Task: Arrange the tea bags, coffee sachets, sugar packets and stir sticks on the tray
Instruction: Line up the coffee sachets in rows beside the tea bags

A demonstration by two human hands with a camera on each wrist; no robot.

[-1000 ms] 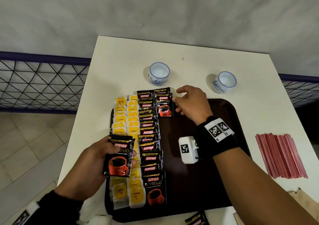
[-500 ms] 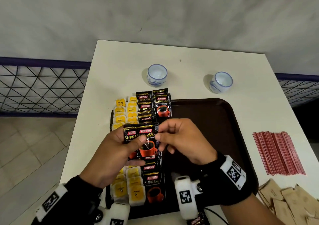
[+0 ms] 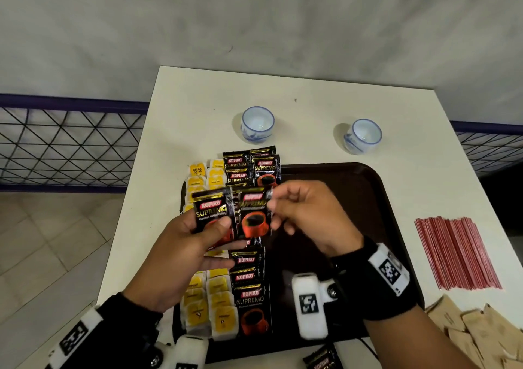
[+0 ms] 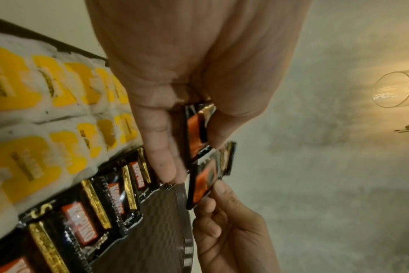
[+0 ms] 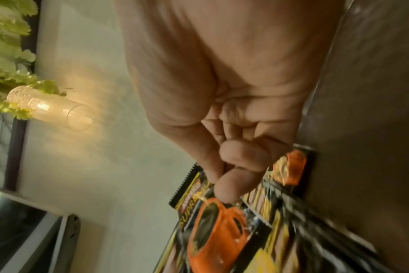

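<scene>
Left fingers: the left hand (image 3: pixel 184 244) grips a sachet (image 3: pixel 212 213) at its lower half, thumb across the front, fingers behind; frame centre, above the tray's left part.
Right fingers: the right hand (image 3: pixel 308 218) pinches a second sachet (image 3: pixel 253 213) by its right edge between thumb and curled fingers (image 5: pixel 229 188); it hangs just right of the first, edges close or overlapping.
Wrist views: both show the two sachets edge-on or blurred; the pinch is confirmed, finer contact cannot be told.
Coffee column: sachets (image 3: pixel 249 292) lie overlapped in one column on the tray, running from upper centre to lower centre, partly hidden by the hands.
Second column: a few sachets (image 3: pixel 266 170) at the upper end, just right of the first column.
Tea bags: yellow tea bags (image 3: pixel 209 309) in two columns, left of the coffee, along the left rim.
Tray: dark brown tray (image 3: pixel 368 198), right portion bare.
Stir sticks: red sticks (image 3: pixel 455 252) on the table (image 3: pixel 198 108), right of the tray.
Sugar: brown packets (image 3: pixel 475 332), lower right corner, off the tray.
Stray sachet: one (image 3: pixel 322 357) at the bottom edge, below the tray.
Cups: two cups (image 3: pixel 257 123) on the table above the tray.
</scene>
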